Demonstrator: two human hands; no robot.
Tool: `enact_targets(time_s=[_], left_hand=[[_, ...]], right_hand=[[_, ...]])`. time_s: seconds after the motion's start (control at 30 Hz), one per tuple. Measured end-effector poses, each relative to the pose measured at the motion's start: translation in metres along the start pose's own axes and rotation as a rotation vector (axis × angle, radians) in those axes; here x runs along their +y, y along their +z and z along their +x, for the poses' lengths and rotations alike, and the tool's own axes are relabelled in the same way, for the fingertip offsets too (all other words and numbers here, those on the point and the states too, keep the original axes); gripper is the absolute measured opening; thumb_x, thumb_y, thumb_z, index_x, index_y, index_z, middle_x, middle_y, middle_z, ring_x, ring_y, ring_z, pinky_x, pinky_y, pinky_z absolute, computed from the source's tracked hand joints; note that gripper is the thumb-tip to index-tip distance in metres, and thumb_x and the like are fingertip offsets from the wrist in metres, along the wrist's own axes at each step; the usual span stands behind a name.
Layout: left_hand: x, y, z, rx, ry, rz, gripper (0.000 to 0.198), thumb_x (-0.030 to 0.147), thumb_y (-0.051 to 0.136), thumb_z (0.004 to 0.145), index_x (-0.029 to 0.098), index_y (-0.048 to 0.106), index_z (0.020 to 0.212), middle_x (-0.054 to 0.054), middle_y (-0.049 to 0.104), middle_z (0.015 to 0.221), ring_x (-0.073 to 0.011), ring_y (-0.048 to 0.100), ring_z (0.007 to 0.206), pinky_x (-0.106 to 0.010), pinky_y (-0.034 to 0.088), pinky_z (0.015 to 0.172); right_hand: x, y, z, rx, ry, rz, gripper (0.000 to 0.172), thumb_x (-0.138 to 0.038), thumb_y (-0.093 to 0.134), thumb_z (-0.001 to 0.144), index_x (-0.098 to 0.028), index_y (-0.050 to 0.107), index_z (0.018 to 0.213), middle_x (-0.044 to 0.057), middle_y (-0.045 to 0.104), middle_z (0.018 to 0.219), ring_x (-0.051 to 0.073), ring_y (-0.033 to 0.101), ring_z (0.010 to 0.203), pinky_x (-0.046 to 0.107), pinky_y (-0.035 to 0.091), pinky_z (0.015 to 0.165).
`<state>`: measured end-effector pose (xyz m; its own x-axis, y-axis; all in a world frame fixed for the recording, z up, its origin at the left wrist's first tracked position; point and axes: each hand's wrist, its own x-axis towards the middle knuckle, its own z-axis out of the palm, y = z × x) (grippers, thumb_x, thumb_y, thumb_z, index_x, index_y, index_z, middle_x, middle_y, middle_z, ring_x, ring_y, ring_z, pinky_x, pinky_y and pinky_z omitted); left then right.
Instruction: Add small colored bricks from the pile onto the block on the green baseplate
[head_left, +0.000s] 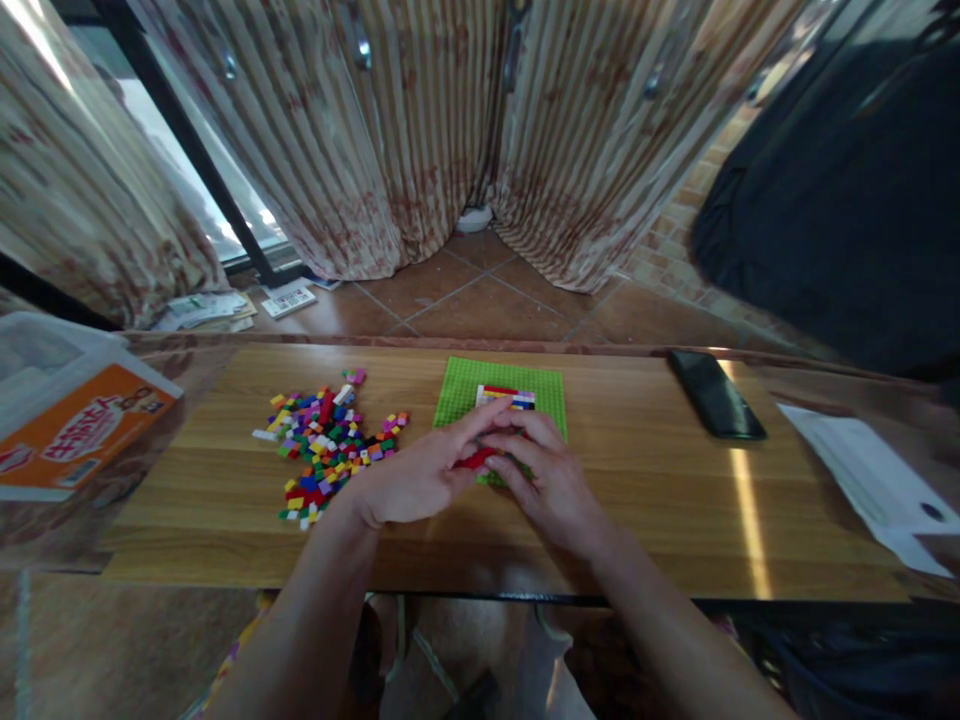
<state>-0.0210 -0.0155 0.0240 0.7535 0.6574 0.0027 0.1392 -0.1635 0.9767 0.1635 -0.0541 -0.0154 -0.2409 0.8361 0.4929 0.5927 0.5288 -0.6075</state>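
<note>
A green baseplate [454, 385] lies at the middle of the wooden table, partly covered by both my hands. Rows of small coloured bricks [517, 396], red, white, purple and blue among them, sit on its middle. Over the near part of the plate, a red toy brick [476, 459] shows between my fingers. My left hand [424, 470] closes on it from the left, and my right hand [547, 475] meets it from the right with bent fingers. The fingertips overlap, so part of the red brick is hidden.
Loose coloured bricks [322, 445] form a pile left of the plate on the wooden table [637, 530]. A black phone [718, 395] lies to the right. White paper [874, 480] is at the right edge, and a plastic box with an orange label [90, 425] stands far left.
</note>
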Motion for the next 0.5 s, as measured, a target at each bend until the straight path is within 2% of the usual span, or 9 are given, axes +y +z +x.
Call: enact_targets(time_s=[0.13, 0.23, 0.3, 0.37, 0.5], left_hand=[[-0.001, -0.003, 0.001, 0.03, -0.056, -0.092, 0.072, 0.006, 0.056, 0.083, 0.027, 0.037, 0.149, -0.01, 0.049, 0.15, -0.0223, 0.054, 0.13, -0.04, 0.047, 0.108], [-0.009, -0.014, -0.002, 0.148, -0.129, -0.082, 0.067, 0.011, 0.062, 0.079, 0.023, 0.046, 0.143, -0.012, 0.059, 0.138, -0.0206, 0.068, 0.105, -0.035, 0.056, 0.089], [-0.017, -0.023, -0.004, 0.292, -0.149, -0.01, 0.059, 0.016, 0.064, 0.078, 0.018, 0.053, 0.136, -0.012, 0.067, 0.124, -0.0182, 0.069, 0.093, -0.034, 0.056, 0.083], [-0.027, -0.029, -0.004, 0.408, -0.181, 0.068, 0.053, 0.019, 0.064, 0.078, 0.014, 0.057, 0.13, -0.011, 0.071, 0.113, -0.0177, 0.068, 0.09, -0.034, 0.055, 0.082], [-0.039, -0.027, 0.003, 0.475, -0.244, 0.153, 0.047, 0.022, 0.062, 0.078, 0.012, 0.062, 0.123, -0.01, 0.072, 0.103, -0.015, 0.065, 0.077, -0.028, 0.053, 0.07]], right_hand=[[0.004, -0.003, -0.001, -0.005, 0.018, 0.028, 0.011, -0.025, 0.061, 0.091, -0.027, 0.072, 0.093, 0.007, 0.066, 0.111, 0.023, 0.06, 0.11, 0.043, 0.051, 0.094], [0.013, -0.009, -0.004, 0.062, 0.103, 0.036, 0.01, -0.026, 0.063, 0.089, -0.027, 0.072, 0.092, 0.007, 0.064, 0.111, 0.024, 0.06, 0.109, 0.045, 0.05, 0.095], [0.019, -0.012, -0.006, 0.14, 0.18, 0.029, 0.008, -0.029, 0.066, 0.087, -0.028, 0.073, 0.089, 0.007, 0.063, 0.112, 0.024, 0.06, 0.108, 0.046, 0.049, 0.097], [0.025, -0.012, -0.009, 0.182, 0.237, 0.015, 0.007, -0.031, 0.068, 0.084, -0.028, 0.074, 0.086, 0.006, 0.063, 0.112, 0.025, 0.059, 0.108, 0.048, 0.048, 0.098], [0.031, -0.006, -0.011, 0.177, 0.281, -0.005, 0.005, -0.03, 0.071, 0.081, -0.028, 0.074, 0.082, 0.007, 0.063, 0.115, 0.027, 0.057, 0.111, 0.05, 0.045, 0.1]])
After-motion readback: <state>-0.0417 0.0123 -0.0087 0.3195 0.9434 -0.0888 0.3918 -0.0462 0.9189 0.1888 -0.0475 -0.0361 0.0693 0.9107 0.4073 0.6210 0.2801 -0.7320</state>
